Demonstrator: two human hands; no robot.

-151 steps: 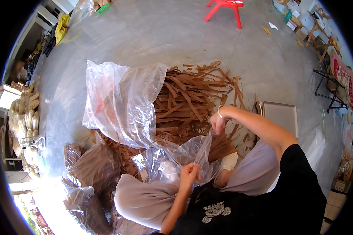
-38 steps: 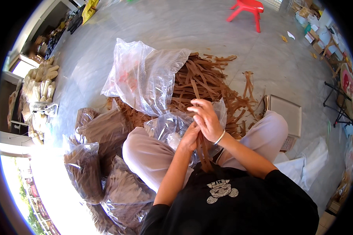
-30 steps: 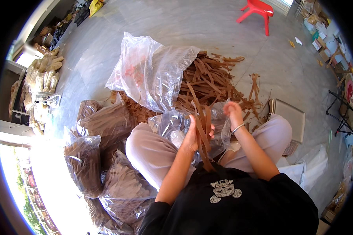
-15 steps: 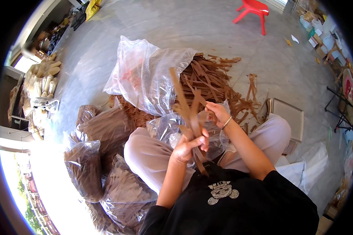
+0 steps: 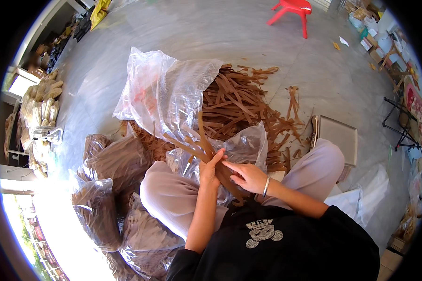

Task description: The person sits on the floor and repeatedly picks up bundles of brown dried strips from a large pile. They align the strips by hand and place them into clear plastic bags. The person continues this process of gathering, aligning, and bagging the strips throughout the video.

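My left hand point(image 5: 212, 169) is closed around a bundle of flat brown strips point(image 5: 204, 143) above my lap. The strips fan out beyond the hand, and their lower ends point(image 5: 235, 191) hang toward my shirt. My right hand point(image 5: 249, 178), with a bangle at its wrist, is against the bundle just beside the left one. Its fingers are bent on the strips, the index finger reaching toward the left hand. In front of my legs lies a large heap of loose brown strips point(image 5: 234, 96), partly covered by a clear plastic bag point(image 5: 157, 89).
Several clear bags packed with brown strips point(image 5: 147, 234) lie by my left knee. Another crumpled clear bag point(image 5: 248, 140) is between my legs and the heap. Near my right knee are a shallow tray point(image 5: 337, 138) and white sheeting point(image 5: 367, 196). A red stool point(image 5: 293, 10) stands farther off.
My right hand has come down and left onto the bundle beside the left hand, from holding a strip out to the right. The bundle has tilted leftward.
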